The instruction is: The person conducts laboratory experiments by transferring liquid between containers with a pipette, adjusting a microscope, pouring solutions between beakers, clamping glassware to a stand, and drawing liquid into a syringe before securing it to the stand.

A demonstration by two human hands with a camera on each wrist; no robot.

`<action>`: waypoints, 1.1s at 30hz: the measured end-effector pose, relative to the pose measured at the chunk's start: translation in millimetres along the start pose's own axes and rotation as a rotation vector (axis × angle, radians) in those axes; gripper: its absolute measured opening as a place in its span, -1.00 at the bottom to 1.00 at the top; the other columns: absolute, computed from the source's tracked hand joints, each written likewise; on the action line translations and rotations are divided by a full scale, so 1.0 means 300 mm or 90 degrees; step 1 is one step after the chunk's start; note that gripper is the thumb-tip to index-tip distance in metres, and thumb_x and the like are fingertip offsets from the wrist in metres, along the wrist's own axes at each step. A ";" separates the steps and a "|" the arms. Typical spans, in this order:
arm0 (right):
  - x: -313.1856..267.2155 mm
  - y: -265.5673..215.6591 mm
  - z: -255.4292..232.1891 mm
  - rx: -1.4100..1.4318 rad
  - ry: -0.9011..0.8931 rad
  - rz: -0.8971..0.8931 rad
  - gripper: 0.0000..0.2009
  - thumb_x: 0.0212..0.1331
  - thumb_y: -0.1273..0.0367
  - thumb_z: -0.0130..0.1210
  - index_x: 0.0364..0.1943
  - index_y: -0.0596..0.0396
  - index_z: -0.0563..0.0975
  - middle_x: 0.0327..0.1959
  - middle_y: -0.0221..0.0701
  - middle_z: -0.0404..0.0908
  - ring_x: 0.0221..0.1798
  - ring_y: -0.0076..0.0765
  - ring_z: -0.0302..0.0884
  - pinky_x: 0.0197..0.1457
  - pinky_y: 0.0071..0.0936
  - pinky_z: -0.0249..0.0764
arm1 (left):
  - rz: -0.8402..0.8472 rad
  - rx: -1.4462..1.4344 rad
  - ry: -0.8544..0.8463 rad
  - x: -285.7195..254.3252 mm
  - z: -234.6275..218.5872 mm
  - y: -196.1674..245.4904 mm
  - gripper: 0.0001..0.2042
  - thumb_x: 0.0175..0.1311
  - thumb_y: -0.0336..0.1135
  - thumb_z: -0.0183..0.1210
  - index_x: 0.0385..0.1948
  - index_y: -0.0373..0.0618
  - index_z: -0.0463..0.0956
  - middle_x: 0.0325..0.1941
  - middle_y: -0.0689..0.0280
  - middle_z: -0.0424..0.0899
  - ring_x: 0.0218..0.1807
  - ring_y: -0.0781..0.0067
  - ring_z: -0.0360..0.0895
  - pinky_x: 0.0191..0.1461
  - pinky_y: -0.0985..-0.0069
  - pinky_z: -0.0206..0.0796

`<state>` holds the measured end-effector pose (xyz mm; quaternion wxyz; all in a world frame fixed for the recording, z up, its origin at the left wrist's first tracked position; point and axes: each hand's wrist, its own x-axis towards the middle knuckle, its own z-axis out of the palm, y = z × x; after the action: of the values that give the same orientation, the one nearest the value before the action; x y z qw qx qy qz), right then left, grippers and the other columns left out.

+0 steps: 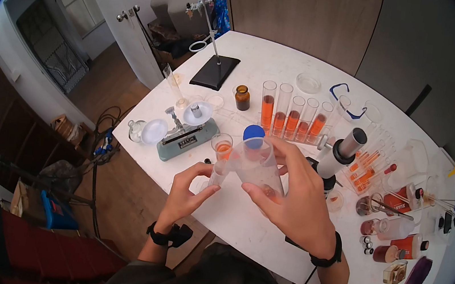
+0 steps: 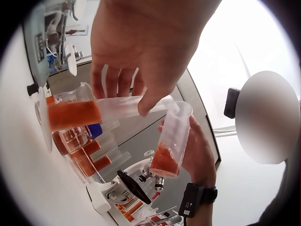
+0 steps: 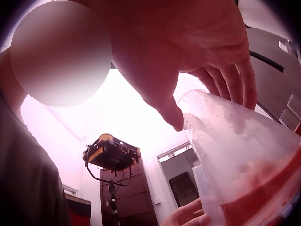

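Note:
In my left hand [image 1: 189,191] a slim translucent measuring cylinder [image 2: 122,108] is gripped near its top, thumb on one side and fingers on the other. Orange liquid [image 2: 75,114] fills its lower part. My right hand [image 1: 302,203] holds a wider translucent plastic cup [image 1: 253,165] around its side, tipped over with its mouth right at the cylinder's top. Some orange liquid [image 2: 164,162] lies toward the cup's bottom, and droplets cling to its wall in the right wrist view. Just behind the cylinder is a beaker [image 1: 224,148] with orange liquid; beyond the cup shows a blue cap [image 1: 254,134].
A balance scale [image 1: 187,139] stands left of the hands, with a brown bottle [image 1: 242,98] and ring stand [image 1: 215,71] behind. Several tubes of orange liquid [image 1: 293,119] stand in a rack at the back. To the right are a microscope [image 1: 341,154] and crowded jars [image 1: 391,252].

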<state>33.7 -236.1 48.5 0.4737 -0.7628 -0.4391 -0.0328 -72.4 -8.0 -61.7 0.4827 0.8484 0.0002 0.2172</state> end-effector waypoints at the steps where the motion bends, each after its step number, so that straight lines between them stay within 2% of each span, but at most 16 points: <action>1: 0.006 0.002 0.001 0.047 0.012 0.023 -0.36 0.14 0.34 0.40 0.26 0.26 0.35 0.01 -0.04 0.57 0.03 0.03 0.65 0.10 -0.23 0.55 | -0.024 -0.036 0.015 -0.003 -0.004 -0.007 -0.65 0.16 -0.46 0.38 -0.01 -0.29 0.58 -0.11 0.15 0.76 -0.07 0.31 0.69 0.13 0.40 0.46; 4: 0.013 0.019 0.007 0.153 0.029 0.047 -0.33 0.15 0.36 0.39 0.31 0.23 0.30 0.09 0.00 0.57 0.10 -0.03 0.65 0.16 -0.25 0.54 | -0.018 -0.041 0.029 -0.002 -0.027 -0.003 -0.68 0.21 -0.48 0.32 0.00 -0.32 0.56 -0.06 0.12 0.77 -0.05 0.33 0.70 0.17 0.41 0.46; 8: 0.021 0.038 0.015 0.194 0.039 0.033 -0.30 0.15 0.40 0.36 0.36 0.23 0.26 0.18 0.03 0.52 0.17 -0.01 0.62 0.23 -0.22 0.50 | -0.016 -0.054 0.058 -0.001 -0.054 -0.004 -0.70 0.26 -0.52 0.24 0.02 -0.34 0.53 -0.01 0.10 0.77 -0.01 0.31 0.70 0.21 0.40 0.45; 11: 0.025 0.049 0.022 0.161 0.026 0.032 -0.30 0.13 0.43 0.33 0.37 0.23 0.26 0.19 0.00 0.49 0.18 0.00 0.59 0.24 -0.21 0.49 | -0.026 -0.048 0.106 -0.005 -0.072 -0.021 -0.68 0.31 -0.57 0.15 0.09 -0.34 0.49 0.00 0.08 0.76 0.04 0.29 0.69 0.23 0.36 0.45; 20: 0.030 0.055 0.028 0.074 0.054 0.010 -0.34 0.06 0.47 0.30 0.29 0.23 0.31 0.11 -0.05 0.48 0.14 0.04 0.54 0.24 -0.20 0.48 | -0.053 -0.076 0.211 0.004 -0.123 -0.011 -0.70 0.39 -0.53 0.10 0.13 -0.34 0.46 0.03 0.06 0.73 0.04 0.31 0.68 0.17 0.37 0.47; 28: 0.030 0.046 0.025 0.046 0.046 0.022 -0.35 0.06 0.46 0.30 0.29 0.22 0.30 0.08 -0.06 0.47 0.11 0.04 0.54 0.22 -0.21 0.47 | 0.096 -0.081 0.286 0.156 -0.182 0.066 -0.70 0.34 -0.54 0.16 0.09 -0.31 0.46 0.03 0.09 0.68 0.13 0.28 0.65 0.22 0.31 0.47; 33: 0.027 0.047 0.015 0.035 0.059 0.019 -0.35 0.07 0.46 0.30 0.29 0.22 0.29 0.08 -0.07 0.47 0.12 0.03 0.52 0.23 -0.21 0.45 | 0.171 -0.035 0.297 0.297 -0.170 0.106 -0.68 0.27 -0.51 0.30 0.04 -0.26 0.52 0.03 0.19 0.64 0.05 0.41 0.63 0.09 0.42 0.54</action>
<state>46.9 -230.0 40.1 0.5146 -0.7537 -0.4057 -0.0491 -17.3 35.5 19.7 0.4590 0.7544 -0.0071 0.4692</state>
